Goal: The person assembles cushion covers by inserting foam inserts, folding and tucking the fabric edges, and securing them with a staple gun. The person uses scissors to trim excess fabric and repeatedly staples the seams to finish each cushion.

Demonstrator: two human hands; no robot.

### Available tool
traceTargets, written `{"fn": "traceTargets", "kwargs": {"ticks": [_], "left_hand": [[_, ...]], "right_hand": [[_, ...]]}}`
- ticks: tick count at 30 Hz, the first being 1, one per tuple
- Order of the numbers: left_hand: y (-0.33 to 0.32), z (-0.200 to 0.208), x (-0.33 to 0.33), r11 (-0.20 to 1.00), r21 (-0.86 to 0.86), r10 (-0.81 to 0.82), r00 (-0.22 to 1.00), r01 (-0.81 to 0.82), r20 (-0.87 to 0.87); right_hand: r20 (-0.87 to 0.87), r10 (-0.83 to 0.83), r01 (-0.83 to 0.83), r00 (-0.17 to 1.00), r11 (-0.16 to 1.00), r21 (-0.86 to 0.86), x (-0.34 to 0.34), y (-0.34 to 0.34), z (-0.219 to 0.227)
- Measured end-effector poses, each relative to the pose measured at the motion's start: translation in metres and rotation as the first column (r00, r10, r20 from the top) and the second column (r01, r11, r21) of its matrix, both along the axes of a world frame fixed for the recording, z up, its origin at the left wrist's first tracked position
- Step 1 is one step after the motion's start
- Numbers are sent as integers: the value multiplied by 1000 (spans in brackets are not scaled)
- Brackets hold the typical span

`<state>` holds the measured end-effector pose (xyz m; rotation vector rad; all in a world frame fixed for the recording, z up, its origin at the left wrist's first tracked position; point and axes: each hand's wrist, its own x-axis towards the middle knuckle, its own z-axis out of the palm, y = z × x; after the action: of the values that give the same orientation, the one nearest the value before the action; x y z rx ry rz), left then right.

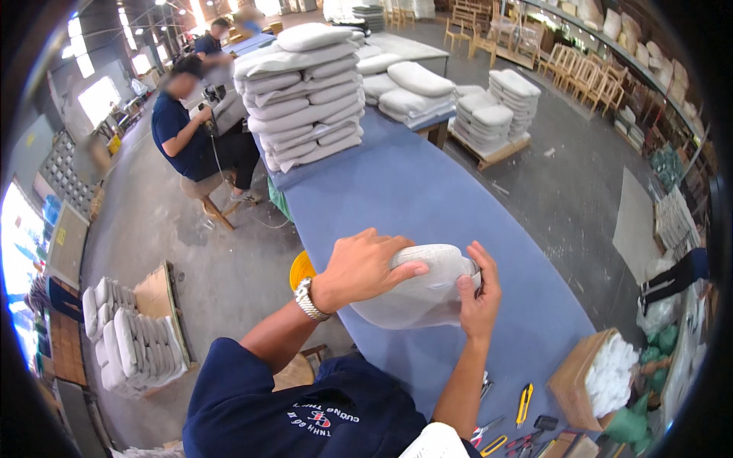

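Observation:
Above the blue-covered table I hold a light grey fabric seat cushion, tilted up on its edge. My left hand, with a metal watch at the wrist, grips the cushion's upper left edge, thumb lying over the top. At the right end my right hand pinches the cushion's edge between thumb and fingers. The cushion's underside is hidden from view. Farther along the table stands a tall stack of similar cushions.
Near right on the table lie a yellow cutter knife, scissors and other tools. A cardboard box holds white stuffing. Beyond the left edge a co-worker sits on a stool. Cushions on a pallet stand right of the table.

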<state>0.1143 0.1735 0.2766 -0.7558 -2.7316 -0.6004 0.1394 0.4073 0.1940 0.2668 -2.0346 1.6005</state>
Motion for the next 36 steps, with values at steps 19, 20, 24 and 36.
{"fn": "traceTargets", "kwargs": {"ticks": [19, 20, 24, 36], "left_hand": [[-28, -9, 31, 923, 22, -386, 922, 385, 43], [-27, -9, 31, 923, 22, -385, 922, 384, 48], [-29, -8, 31, 920, 20, -392, 919, 392, 31], [32, 7, 9, 878, -27, -476, 866, 478, -153]], "right_hand": [[157, -84, 128, 984, 945, -300, 94, -20, -7], [130, -61, 100, 990, 943, -319, 96, -21, -1], [103, 15, 31, 995, 902, -430, 110, -16, 5], [61, -131, 142, 990, 956, -258, 93, 13, 0]]}}
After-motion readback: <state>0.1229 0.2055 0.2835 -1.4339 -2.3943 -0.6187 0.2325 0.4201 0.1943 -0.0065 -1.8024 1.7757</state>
